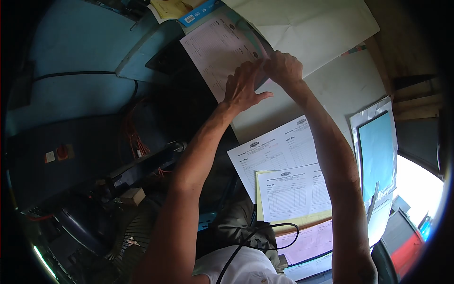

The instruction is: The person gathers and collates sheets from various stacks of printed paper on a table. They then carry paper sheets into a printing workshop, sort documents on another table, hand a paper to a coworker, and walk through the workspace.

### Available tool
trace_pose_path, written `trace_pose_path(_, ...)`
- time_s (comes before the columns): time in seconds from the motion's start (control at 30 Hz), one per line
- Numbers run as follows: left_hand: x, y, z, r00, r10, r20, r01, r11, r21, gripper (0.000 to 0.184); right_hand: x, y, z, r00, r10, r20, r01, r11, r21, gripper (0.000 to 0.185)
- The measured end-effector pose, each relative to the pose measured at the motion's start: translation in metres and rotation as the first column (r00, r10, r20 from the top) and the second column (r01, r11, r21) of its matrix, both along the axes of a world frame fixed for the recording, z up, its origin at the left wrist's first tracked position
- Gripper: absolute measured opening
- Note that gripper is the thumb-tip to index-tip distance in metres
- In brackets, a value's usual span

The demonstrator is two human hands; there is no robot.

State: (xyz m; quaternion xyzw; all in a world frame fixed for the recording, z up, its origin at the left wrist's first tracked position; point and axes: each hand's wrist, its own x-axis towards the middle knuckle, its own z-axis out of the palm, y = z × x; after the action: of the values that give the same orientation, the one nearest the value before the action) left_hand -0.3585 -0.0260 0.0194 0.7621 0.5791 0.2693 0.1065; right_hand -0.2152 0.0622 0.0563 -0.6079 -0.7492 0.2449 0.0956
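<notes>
A pale pink printed form (210,57) lies at the far end of the desk, with a dark, curved sheet edge along its right side. My left hand (244,87) rests on its near right part, open, fingers stretched forward and thumb apart. Close beside it, my right hand (285,69) is closed at the sheet's right edge. Its fingertips are mostly hidden, but they seem to pinch the paper there. Nearer me, white way bill forms (255,151) lie on the desk, partly beneath another white form (286,196) on a yellow sheet (259,189).
Large pale sheets (307,28) cover the far desk. A blue box (201,13) stands at the far edge. To the right lies a blue pad in a plastic sleeve (378,151). Pink forms (307,244) lie near my lap. Dark machinery (71,156) and a fan (130,241) are at left.
</notes>
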Motion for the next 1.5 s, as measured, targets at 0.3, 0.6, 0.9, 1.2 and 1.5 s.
trace_pose_path(0.3,-0.041,0.002,0.001,0.963,0.201,0.180,-0.209,0.978,0.027,0.020,0.013,0.017,-0.004,0.724,-0.295,-0.623,-0.022,0.893,-0.449,0.036)
trace_pose_path(0.6,-0.078,0.013,0.033,0.788,0.437,0.434,-0.349,0.897,-0.271,0.037,0.029,-0.008,0.024,0.428,-0.500,-0.753,-0.016,0.829,-0.559,0.025)
trace_pose_path(0.9,-0.050,0.003,0.024,0.985,0.149,0.090,-0.158,0.982,0.106,0.057,0.057,-0.025,-0.008,0.900,-0.298,-0.318,0.198,0.929,-0.312,0.018)
trace_pose_path(1.2,-0.045,0.007,0.026,0.986,0.149,0.069,-0.155,0.982,0.104,0.067,0.043,-0.047,0.022,0.971,0.004,-0.240,0.064,0.960,0.274,0.027)
trace_pose_path(1.5,-0.061,0.025,0.055,0.987,0.160,0.023,-0.162,0.975,0.154,0.055,0.071,-0.022,0.054,0.879,0.029,-0.476,0.052,0.987,0.155,0.026)
